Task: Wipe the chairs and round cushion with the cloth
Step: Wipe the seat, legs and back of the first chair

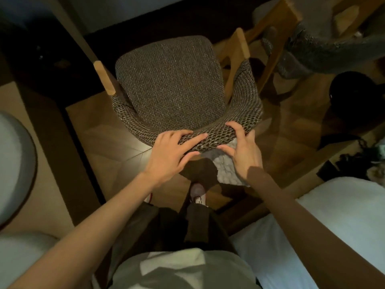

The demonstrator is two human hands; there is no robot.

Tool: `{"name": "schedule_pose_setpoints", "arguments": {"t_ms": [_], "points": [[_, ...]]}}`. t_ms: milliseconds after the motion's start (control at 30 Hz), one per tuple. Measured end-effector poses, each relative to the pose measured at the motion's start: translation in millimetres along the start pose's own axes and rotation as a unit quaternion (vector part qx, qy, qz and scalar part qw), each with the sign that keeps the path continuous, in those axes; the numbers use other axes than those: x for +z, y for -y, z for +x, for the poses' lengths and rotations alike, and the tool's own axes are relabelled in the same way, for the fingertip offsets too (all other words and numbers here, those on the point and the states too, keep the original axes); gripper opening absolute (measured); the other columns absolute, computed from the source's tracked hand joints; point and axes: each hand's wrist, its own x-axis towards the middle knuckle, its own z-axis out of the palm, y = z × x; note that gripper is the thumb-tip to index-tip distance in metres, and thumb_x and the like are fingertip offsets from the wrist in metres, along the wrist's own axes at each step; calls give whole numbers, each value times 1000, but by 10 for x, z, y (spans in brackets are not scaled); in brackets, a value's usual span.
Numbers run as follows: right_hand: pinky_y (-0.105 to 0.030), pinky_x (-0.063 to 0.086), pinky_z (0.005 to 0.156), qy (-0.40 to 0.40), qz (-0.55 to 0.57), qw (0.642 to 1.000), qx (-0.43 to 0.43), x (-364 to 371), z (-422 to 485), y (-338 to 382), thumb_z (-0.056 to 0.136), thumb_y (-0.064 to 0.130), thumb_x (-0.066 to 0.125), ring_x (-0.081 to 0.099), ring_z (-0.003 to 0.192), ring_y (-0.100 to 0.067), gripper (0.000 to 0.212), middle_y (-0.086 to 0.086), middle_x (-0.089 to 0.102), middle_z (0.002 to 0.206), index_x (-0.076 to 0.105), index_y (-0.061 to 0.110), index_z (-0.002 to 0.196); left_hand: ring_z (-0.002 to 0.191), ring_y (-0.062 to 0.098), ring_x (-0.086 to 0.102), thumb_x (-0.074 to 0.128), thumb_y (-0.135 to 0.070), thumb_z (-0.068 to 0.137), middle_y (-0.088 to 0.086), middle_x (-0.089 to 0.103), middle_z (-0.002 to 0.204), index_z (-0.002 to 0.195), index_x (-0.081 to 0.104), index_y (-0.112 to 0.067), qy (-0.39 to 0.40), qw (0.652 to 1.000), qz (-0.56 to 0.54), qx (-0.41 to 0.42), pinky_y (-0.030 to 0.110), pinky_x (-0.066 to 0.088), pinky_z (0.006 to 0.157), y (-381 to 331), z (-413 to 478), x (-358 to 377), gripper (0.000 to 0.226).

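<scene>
A chair [170,84] with grey woven fabric and wooden legs stands right in front of me, seen from above. My left hand [173,151] grips the top of its curved backrest [210,138], fingers over the front and thumb behind. My right hand [241,149] also clasps the backrest just to the right, and a grey-white knobbly cloth [227,165] hangs under its palm against the back of the rest. A second chair [325,51] of the same fabric is at the upper right.
A dark table edge [145,15] lies beyond the chair seat. A round pale cushion or stool [12,163] sits at the left edge. A white bed surface [333,215] fills the lower right. Dark clutter [354,97] lies on the wooden floor at right.
</scene>
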Motion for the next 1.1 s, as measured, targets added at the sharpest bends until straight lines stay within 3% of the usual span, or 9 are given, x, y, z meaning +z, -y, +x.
{"name": "schedule_pose_setpoints", "arguments": {"t_ms": [233,367,567,700,800,933,1033,1100], "points": [[-40,48,81,-40,72,995,-52,-90,333,145,78,56,57,53,108,-37,58,-13,39,123,39,36,129,100,28,55,42,-42,98,7,59,121,141,46,-29,-64,997,26,-18,43,42,84,138,227,-126,44],[-36,41,84,20,70,996,-47,-161,523,-12,83,42,67,51,113,-37,55,-13,37,126,39,33,130,103,33,53,41,-41,96,10,56,125,142,43,-30,4,999,20,-32,46,40,88,66,366,-143,47],[-30,32,70,61,62,994,-61,-316,983,-17,86,45,64,50,88,-23,53,-9,46,104,36,33,129,101,30,46,35,-41,96,4,51,127,144,37,-38,19,997,9,-71,45,35,89,166,699,-178,48],[-33,36,75,82,58,993,-60,-354,1335,124,89,46,61,52,94,-28,51,-16,47,118,33,33,130,106,26,42,46,-33,98,2,47,130,144,32,-43,14,996,13,-82,43,31,95,411,928,-208,49],[-35,39,76,92,67,991,-65,-313,1527,266,90,48,59,54,98,-32,51,-15,49,118,31,35,130,112,26,41,43,-33,97,3,44,131,144,28,-45,14,995,25,-92,47,30,101,625,1049,-276,51],[-39,42,82,85,101,990,-57,-223,1542,343,91,49,56,53,99,-31,55,-15,39,125,24,44,135,122,26,39,44,-32,98,5,43,133,147,25,-41,19,993,25,-110,52,25,110,741,1071,-320,54],[-29,42,84,43,179,980,-75,-143,1287,293,95,38,56,46,106,-12,64,-12,37,140,13,49,141,126,23,40,51,-23,96,6,44,137,148,32,-27,-45,991,-26,-121,49,29,110,689,901,-312,55],[-15,41,74,8,212,976,-58,-36,1048,233,93,32,60,54,98,-2,65,-11,47,132,13,37,139,128,19,39,53,-15,95,6,43,138,144,41,-20,-114,978,-91,-151,35,31,111,642,698,-291,50]]}}
